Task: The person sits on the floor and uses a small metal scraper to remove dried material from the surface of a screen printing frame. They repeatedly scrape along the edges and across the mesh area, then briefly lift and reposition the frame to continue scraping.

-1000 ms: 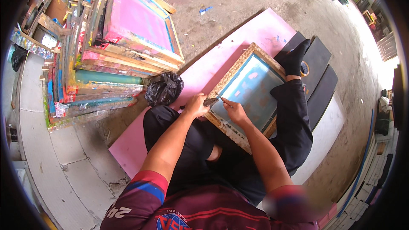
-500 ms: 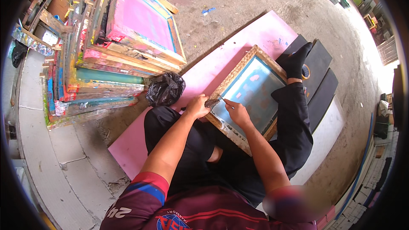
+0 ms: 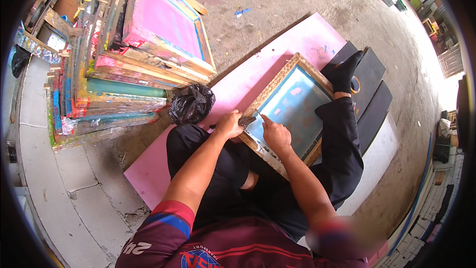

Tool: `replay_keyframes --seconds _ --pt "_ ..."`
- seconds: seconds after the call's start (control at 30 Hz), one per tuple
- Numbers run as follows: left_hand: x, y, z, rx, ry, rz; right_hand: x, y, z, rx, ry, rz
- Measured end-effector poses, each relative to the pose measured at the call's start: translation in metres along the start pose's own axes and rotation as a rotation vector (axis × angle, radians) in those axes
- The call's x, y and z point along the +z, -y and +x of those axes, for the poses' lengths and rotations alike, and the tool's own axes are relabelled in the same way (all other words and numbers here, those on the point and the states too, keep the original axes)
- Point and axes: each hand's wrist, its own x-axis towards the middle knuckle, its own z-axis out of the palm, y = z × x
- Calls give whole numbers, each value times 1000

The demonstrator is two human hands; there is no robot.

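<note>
Shirt (image 3: 243, 242): wht numerals (image 3: 136, 248) nr L sleeve; on chest, sm. wht lettering (image 3: 206, 252) next to rnd blue logo (image 3: 191, 259) w/ bigger letters, cut off at btm edge. Frame stack (image 3: 134, 62), L side: red patches (image 3: 133, 40) w/ pale marks, too sm. to read.

We look down across a worn concrete floor (image 3: 277, 0), stained and scuffed, in a cluttered workspace. Along the left, pale slabs (image 3: 44, 178) curve with our wide lens, their joints cracked and rough where the edge meets the floor. Brown boards (image 3: 68, 6) crowd the upper left. On the right, strong white light (image 3: 424, 62) washes out the ground near a slatted panel (image 3: 450, 58), while below it we see a long blue strip (image 3: 420, 191) beside pale blocks (image 3: 425, 233). A blue scrap (image 3: 242, 13) dots the concrete.
</note>
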Motion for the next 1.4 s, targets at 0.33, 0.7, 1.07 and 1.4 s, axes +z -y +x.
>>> replay_keyframes --seconds 0.33,0.7,1.07,1.4 --pt "10 6 1 21 -26 3 10 8 5 51 50 33" --pt "3 2 -3 7 -18 38 16 -19 7 -34 55 228" --pt "3 -1 3 16 -1 31 34 -47 23 12 119 613" --pt "4 2 2 -2 8 17 19 -60 43 249 510 1079"
